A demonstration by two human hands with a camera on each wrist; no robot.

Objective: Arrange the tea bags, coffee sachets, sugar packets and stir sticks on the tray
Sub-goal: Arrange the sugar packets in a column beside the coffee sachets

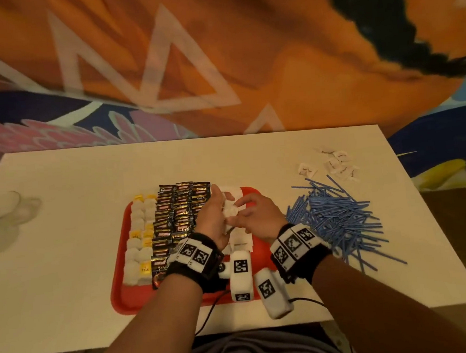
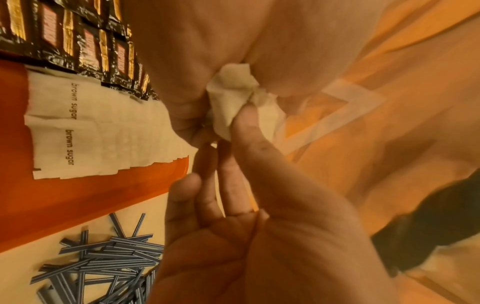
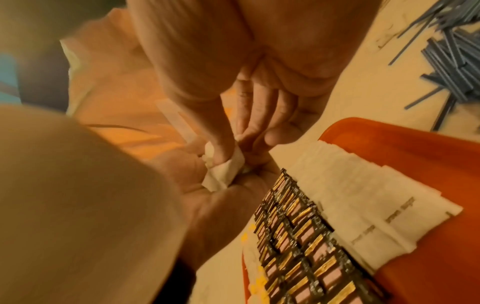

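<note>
A red tray (image 1: 123, 290) lies mid-table. On it are white tea bags (image 1: 142, 239) at the left, black coffee sachets (image 1: 178, 208) in the middle and a row of white sugar packets (image 2: 103, 127) to their right. Above that row my left hand (image 1: 222, 202) holds a small bunch of sugar packets (image 1: 230, 210) in its palm. My right hand (image 1: 239, 212) pinches one of them (image 2: 231, 92) between thumb and fingers. Blue stir sticks (image 1: 338, 215) lie heaped on the table right of the tray.
Several loose sugar packets (image 1: 334, 162) lie at the far right of the white table. Crumpled clear plastic (image 1: 3, 216) sits at the left edge. White tagged camera units (image 1: 241, 276) with a cable hang over the tray's near rim.
</note>
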